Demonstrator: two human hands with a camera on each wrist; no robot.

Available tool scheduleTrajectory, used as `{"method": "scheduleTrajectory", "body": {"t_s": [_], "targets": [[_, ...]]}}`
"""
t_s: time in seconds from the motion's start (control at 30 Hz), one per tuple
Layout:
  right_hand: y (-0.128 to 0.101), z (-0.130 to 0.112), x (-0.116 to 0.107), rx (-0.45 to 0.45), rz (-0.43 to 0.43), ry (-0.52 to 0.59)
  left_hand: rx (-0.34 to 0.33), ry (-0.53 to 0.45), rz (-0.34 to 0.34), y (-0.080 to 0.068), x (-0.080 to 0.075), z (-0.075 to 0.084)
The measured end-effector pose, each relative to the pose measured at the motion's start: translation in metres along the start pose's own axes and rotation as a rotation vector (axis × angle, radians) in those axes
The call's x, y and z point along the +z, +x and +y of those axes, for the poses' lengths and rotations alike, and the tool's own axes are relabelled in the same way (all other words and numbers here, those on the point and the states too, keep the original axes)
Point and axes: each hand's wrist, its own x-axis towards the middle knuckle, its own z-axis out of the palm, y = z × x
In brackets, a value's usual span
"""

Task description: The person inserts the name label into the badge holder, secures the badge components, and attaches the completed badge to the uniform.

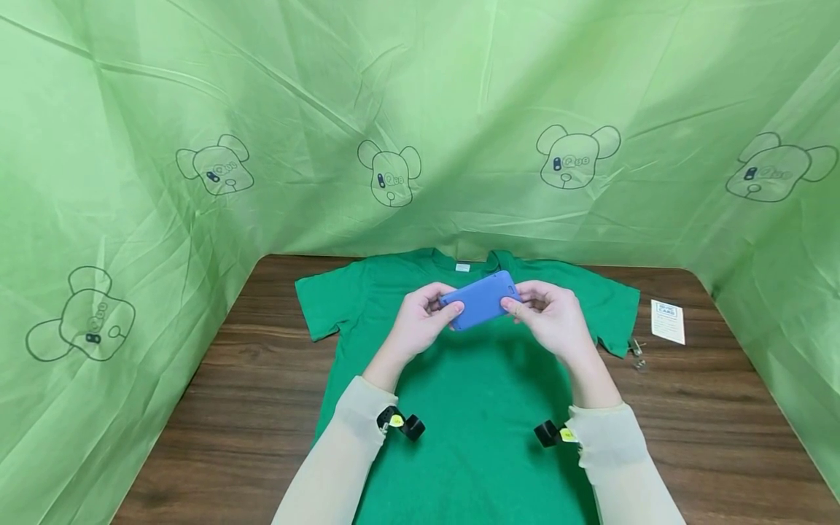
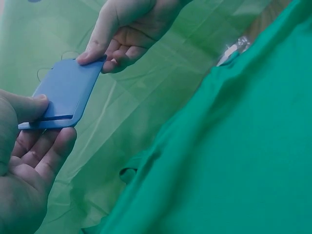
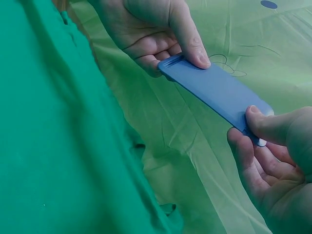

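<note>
A flat blue card holder (image 1: 481, 300) is held in the air above a green T-shirt (image 1: 472, 408) spread on the wooden table (image 1: 249, 379). My left hand (image 1: 426, 315) pinches its left end between thumb and fingers, and my right hand (image 1: 541, 310) pinches the right end. From the left wrist, the blue card holder (image 2: 61, 95) shows a slot along its near edge, with my left thumb (image 2: 22, 108) on top. From the right wrist, the blue card holder (image 3: 217, 92) runs from my left thumb (image 3: 190, 41) to my right thumb (image 3: 270, 126).
A white card (image 1: 668, 321) and a small metal clip (image 1: 636, 354) lie on the table right of the shirt's sleeve. Green cloth with bear drawings (image 1: 390, 175) walls the table at the back and both sides.
</note>
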Motion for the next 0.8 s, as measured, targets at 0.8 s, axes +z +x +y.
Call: {"method": "scheduleTrajectory", "body": {"t_s": [0.8], "targets": [[0.0001,-0.0051,-0.0029,0.011,-0.053,0.096,0.007,-0.084,0.028,0.001,-0.0095,0.0012]]}}
